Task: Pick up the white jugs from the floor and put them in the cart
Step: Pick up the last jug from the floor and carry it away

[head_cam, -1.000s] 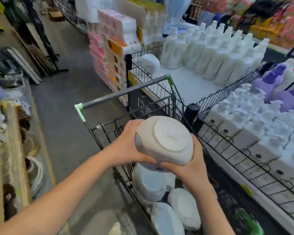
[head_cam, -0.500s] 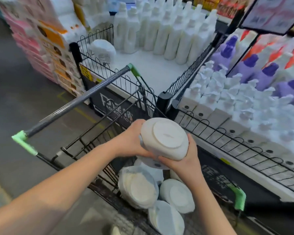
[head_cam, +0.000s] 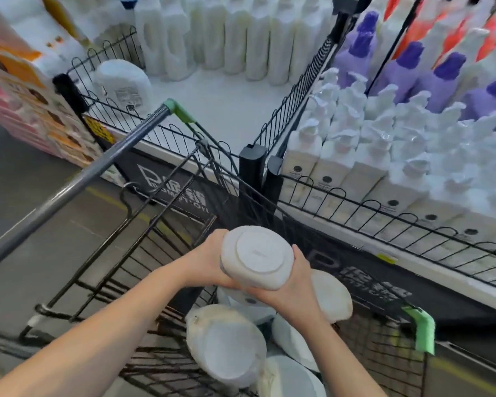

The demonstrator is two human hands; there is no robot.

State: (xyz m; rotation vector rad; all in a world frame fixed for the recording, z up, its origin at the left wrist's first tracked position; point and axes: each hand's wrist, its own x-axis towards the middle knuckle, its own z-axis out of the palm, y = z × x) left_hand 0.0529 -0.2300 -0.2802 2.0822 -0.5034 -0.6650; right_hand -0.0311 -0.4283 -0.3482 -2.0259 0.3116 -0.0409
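Observation:
I hold a white jug (head_cam: 257,257) with its round base turned toward me, above the black wire cart (head_cam: 143,233). My left hand (head_cam: 205,259) grips its left side and my right hand (head_cam: 294,285) cups its lower right side. Several more white jugs (head_cam: 226,345) lie in the cart's basket below it, bases up. The jug's neck and handle are hidden behind its body.
The cart's grey push bar (head_cam: 78,181) with green end caps crosses at left. A low wire-fenced display platform (head_cam: 226,110) with white jugs stands ahead. Shelves of white and purple pump bottles (head_cam: 398,133) fill the right. Stacked tissue packs (head_cam: 20,90) stand at left.
My view has moved closer and tilted down toward the cart. The jug in both hands has come lower over the basket, nearer the jugs lying there.

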